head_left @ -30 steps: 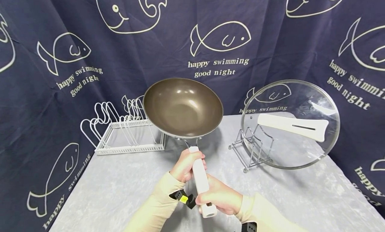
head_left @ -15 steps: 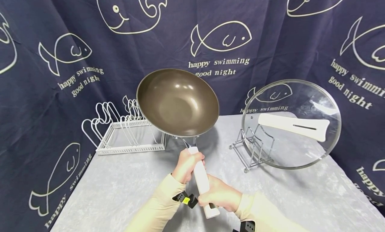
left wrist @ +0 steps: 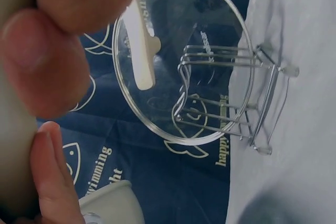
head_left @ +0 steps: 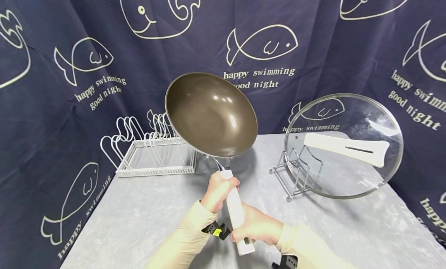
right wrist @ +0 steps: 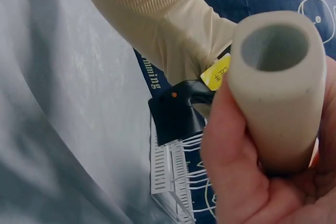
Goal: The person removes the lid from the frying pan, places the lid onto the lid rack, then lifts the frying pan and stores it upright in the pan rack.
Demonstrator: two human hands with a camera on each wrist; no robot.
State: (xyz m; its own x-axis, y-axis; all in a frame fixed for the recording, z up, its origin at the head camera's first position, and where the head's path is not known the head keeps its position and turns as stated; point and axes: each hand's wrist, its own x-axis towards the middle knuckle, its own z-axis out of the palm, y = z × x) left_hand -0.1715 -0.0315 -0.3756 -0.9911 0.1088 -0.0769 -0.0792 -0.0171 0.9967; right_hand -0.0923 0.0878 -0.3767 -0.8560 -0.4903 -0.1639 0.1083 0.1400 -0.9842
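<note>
A deep brown-lined frying pan (head_left: 212, 114) is held up above the table, its inside tilted toward me and its rim sloping down to the right. Near the pan end of the white handle (head_left: 234, 205), my left hand (head_left: 219, 189) grips with curled fingers. My right hand (head_left: 259, 224) grips the same handle close to its free end. In the left wrist view, fingers (left wrist: 55, 177) wrap the pale handle at close range. The right wrist view shows the handle's hollow end (right wrist: 278, 93) inside my right hand (right wrist: 236, 166).
A white wire rack (head_left: 156, 171) stands on the grey table (head_left: 139, 211) at the back left, partly behind the pan. At the right, a glass lid (head_left: 348, 176) with a white handle leans in a small metal stand (head_left: 296, 176). A dark blue curtain (head_left: 195, 52) hangs behind.
The pan has risen and tilted further, its inside facing me more and its left side lifting. Both hands keep their grip on the handle. The head view has shifted slightly.
</note>
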